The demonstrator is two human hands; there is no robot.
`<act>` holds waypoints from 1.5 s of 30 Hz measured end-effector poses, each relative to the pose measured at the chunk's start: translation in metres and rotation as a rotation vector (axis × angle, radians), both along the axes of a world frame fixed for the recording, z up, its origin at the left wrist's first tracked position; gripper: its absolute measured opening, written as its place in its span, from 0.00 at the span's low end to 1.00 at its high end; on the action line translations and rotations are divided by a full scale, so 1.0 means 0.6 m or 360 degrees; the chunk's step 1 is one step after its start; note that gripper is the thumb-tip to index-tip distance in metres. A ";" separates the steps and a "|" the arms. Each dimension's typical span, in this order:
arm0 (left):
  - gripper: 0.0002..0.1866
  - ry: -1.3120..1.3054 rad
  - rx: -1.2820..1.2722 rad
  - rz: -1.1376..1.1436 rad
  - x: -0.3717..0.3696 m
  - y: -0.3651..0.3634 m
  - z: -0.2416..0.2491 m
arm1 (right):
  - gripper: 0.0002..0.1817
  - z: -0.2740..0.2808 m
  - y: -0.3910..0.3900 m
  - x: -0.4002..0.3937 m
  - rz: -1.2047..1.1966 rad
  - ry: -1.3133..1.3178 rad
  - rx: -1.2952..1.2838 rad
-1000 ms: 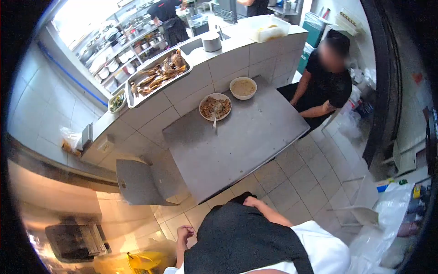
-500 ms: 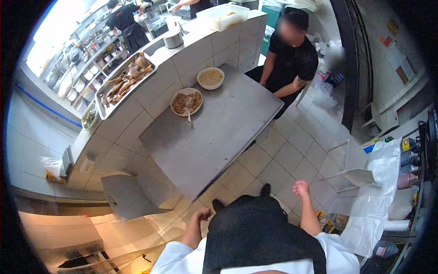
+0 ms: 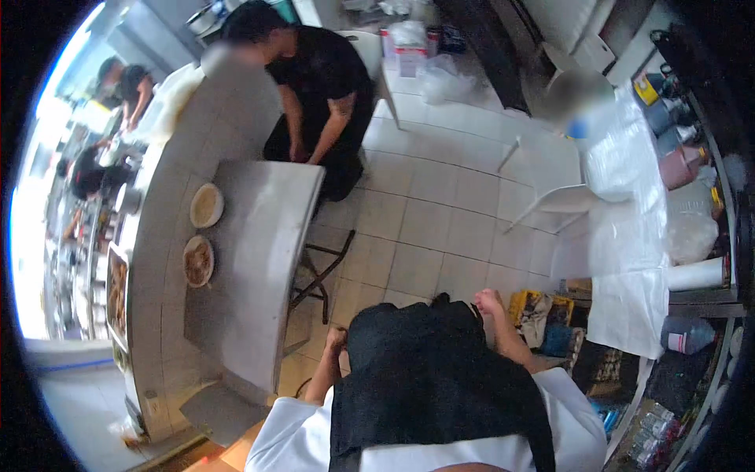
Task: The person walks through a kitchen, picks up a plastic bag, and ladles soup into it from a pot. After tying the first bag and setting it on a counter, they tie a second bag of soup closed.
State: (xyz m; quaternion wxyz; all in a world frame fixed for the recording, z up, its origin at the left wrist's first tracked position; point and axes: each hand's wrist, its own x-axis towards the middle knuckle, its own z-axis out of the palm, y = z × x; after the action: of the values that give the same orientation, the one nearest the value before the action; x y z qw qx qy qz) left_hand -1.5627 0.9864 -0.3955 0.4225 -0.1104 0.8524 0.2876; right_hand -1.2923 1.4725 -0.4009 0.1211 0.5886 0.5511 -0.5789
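Note:
My left hand [image 3: 336, 340] hangs at the left side of the black apron [image 3: 425, 370], its fingers curled with nothing seen in them. On the other side, my right hand [image 3: 488, 301] is closed in a loose fist beside the apron, and no object shows in it. Neither hand touches anything I can make out apart from perhaps the apron. To the left of my left hand stands a grey metal table [image 3: 263, 228]. It bears a bowl of pale soup [image 3: 207, 206] and a plate of brown food [image 3: 198, 262] along its wall side.
A person in black [image 3: 330, 102] sits at the table's far end. White tiled floor [image 3: 425, 204] stretches ahead. On the right are a white chair [image 3: 550, 173], a plastic-covered table [image 3: 629, 259] and a yellow crate [image 3: 541, 303]. A food tray [image 3: 118, 295] rests on the tiled ledge at left.
The view has swung to the right, so the table and seated person now appear further left. More of the right-hand shelving and crate shows. Both hands stay low and curled beside the apron.

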 end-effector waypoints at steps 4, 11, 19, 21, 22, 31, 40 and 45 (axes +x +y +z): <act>0.28 0.0336 0.0056 -0.0444 -0.104 0.225 0.050 | 0.05 0.056 0.130 -0.001 -0.0252 0.0066 -0.0099; 0.25 0.0127 0.0253 -0.0691 -0.235 0.544 0.033 | 0.11 -0.023 0.293 0.028 -0.0327 -0.0016 -0.0003; 0.19 -0.0163 0.0146 -0.0838 -0.464 0.883 -0.065 | 0.16 0.037 0.411 -0.009 -0.0985 0.0499 -0.0471; 0.16 -0.0042 0.0569 -0.0469 -0.500 0.963 0.042 | 0.15 0.075 0.487 -0.061 -0.0653 0.0175 -0.0216; 0.16 0.0037 0.0774 -0.0242 -0.513 0.994 0.104 | 0.14 0.090 0.538 -0.089 -0.0564 0.0107 -0.0248; 0.15 0.0662 0.0693 0.0313 -0.264 0.813 0.282 | 0.16 0.067 0.847 -0.365 0.0996 -0.0444 -0.0157; 0.14 -0.0056 -0.0694 0.2561 0.492 0.372 0.078 | 0.15 0.168 0.558 -0.767 0.1501 0.0099 0.0061; 0.08 0.0150 0.0305 0.3668 0.699 0.281 0.058 | 0.11 0.086 0.193 -0.831 0.2430 -0.0089 0.0056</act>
State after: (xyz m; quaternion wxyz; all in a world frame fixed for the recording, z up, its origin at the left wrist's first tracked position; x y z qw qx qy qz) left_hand -1.1431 1.1549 -0.3606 -0.1160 -0.7788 0.2358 0.5695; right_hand -1.7910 1.5881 -0.3491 0.4921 0.0607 0.8110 -0.3105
